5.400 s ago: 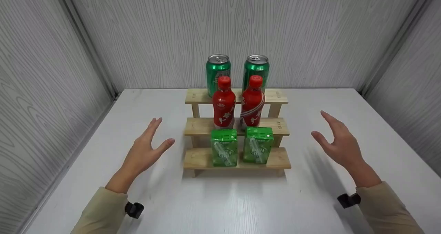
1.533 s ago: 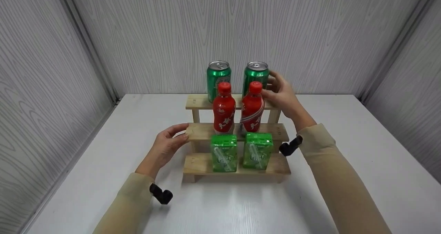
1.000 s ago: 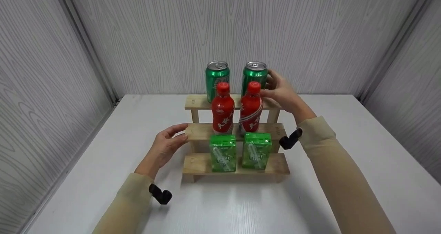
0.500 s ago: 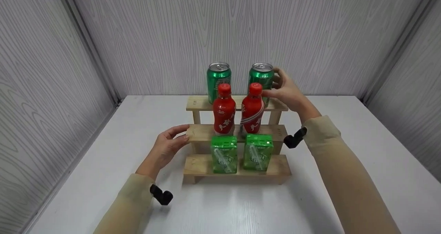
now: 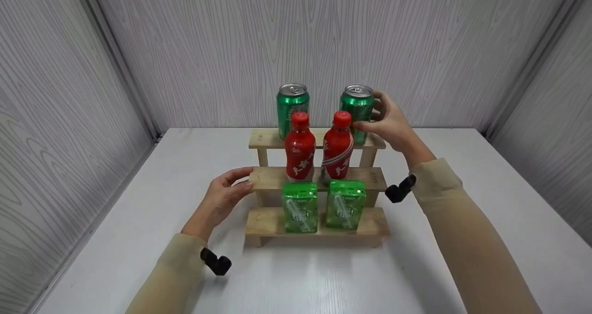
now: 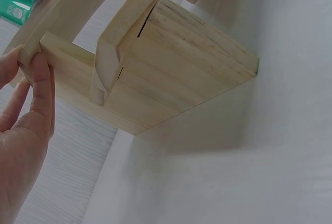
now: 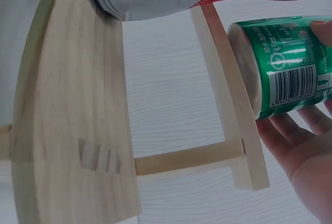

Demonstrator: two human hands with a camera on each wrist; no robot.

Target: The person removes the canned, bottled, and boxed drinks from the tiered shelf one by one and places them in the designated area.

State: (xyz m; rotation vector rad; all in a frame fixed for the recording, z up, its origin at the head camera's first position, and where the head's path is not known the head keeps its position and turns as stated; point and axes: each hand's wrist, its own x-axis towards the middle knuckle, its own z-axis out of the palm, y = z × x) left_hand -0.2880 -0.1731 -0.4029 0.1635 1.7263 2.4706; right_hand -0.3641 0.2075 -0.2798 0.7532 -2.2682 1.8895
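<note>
A three-step wooden rack (image 5: pixel 374 177) stands in the middle of a white desk (image 5: pixel 485 203), which is walled in by grey wood-grain panels (image 5: pixel 208 46) at the back and on both sides. Bare desk lies open to the left and right of the rack and in front of it; behind the top step the back panel is near.

The right hand (image 5: pixel 393 124) has its fingers and thumb curled round the right green can (image 5: pixel 357 108), fingers on the far side and thumb on the near side. In the right wrist view the can (image 7: pixel 282 68) sits at the right end of the top step, with its base close to the step's edge, and the fingers (image 7: pixel 290 141) wrap its side. The left hand (image 5: pixel 224 196) grips the left end of the middle step, thumb on top and fingers bent against the end; the left wrist view shows its fingertips (image 6: pixel 39 86) pressed on the plank's corner.

The can is shiny green with a silver lid and a barcode on its side, and stands upright. A second green can (image 5: pixel 292 103) stands well apart from it on the left of the same step. Two red bottles (image 5: pixel 300 150) stand on the middle step, and two green cartons (image 5: pixel 300 207) on the lowest.
</note>
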